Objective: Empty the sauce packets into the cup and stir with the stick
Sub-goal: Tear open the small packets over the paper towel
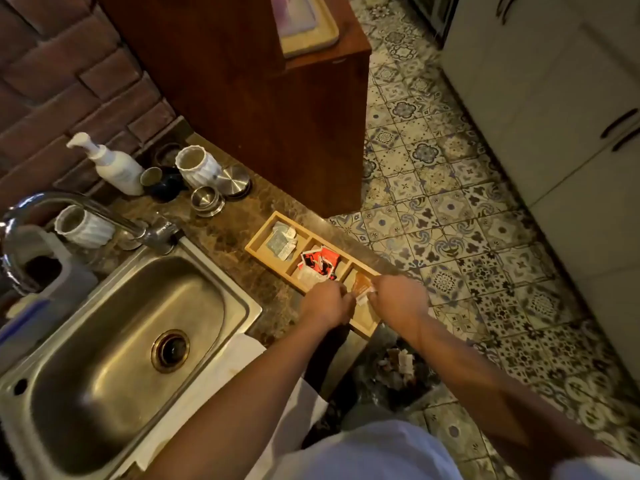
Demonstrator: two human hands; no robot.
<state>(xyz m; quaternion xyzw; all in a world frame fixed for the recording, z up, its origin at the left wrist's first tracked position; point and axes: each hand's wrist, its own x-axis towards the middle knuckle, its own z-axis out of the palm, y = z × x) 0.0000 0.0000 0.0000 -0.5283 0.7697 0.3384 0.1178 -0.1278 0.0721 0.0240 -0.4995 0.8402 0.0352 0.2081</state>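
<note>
A wooden compartment tray (263,237) lies on the dark stone counter by its right edge. Its far compartment holds grey-white packets (283,239), its middle one red, black and white packets (320,265). Over the near compartment my left hand (325,303) and my right hand (398,297) both pinch an orange sauce packet (362,289), one at each side. Two white ribbed cups are in view: one (197,166) at the back of the counter, the other (83,226) behind the faucet. No stick is visible.
A steel sink (114,341) fills the left, with a faucet (86,206) behind it. A white pump bottle (110,164) and steel containers (206,200) stand at the back. A brown wooden cabinet (270,109) rises beyond the tray. Below the counter edge sits a bin with litter (394,368).
</note>
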